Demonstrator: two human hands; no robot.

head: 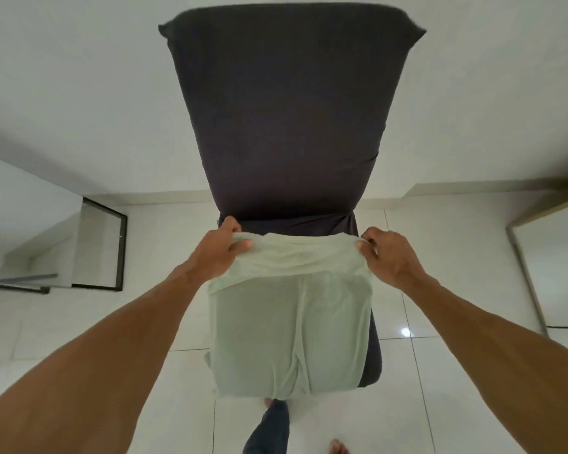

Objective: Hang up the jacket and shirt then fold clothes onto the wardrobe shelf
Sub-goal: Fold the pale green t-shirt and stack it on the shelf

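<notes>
Folding looks to be the step in hand: a pale green garment (292, 326) lies spread over the seat of a dark-covered chair (286, 126), with its far edge bunched and lifted. The left hand (222, 249) pinches that edge at the garment's ten o'clock corner, cloth nipped between thumb and curled fingers. The right hand (387, 257) pinches the matching corner at two o'clock, so both hands hold cloth and neither is free. Whether the jacket and shirt are already hung cannot be told, as no wardrobe shows plainly. The next move, as I judge it, calls for drawing both corners evenly toward six o'clock, hands level, so the fold lands square and the thin cloth does not skew. The near hem hangs past the seat's front edge at six o'clock and the cloth hides the seat's left edge, so a hard tug could slide it onto the tiled floor (446, 244). At twelve o'clock the chair back rises close behind the hands and bars movement that way. A black-framed panel (100, 247) stands at nine o'clock and a pale ledge (545, 209) at three o'clock, both well apart from the chair, with open floor on either side. The person's leg (269, 427) stands at six o'clock, just below the hem.
</notes>
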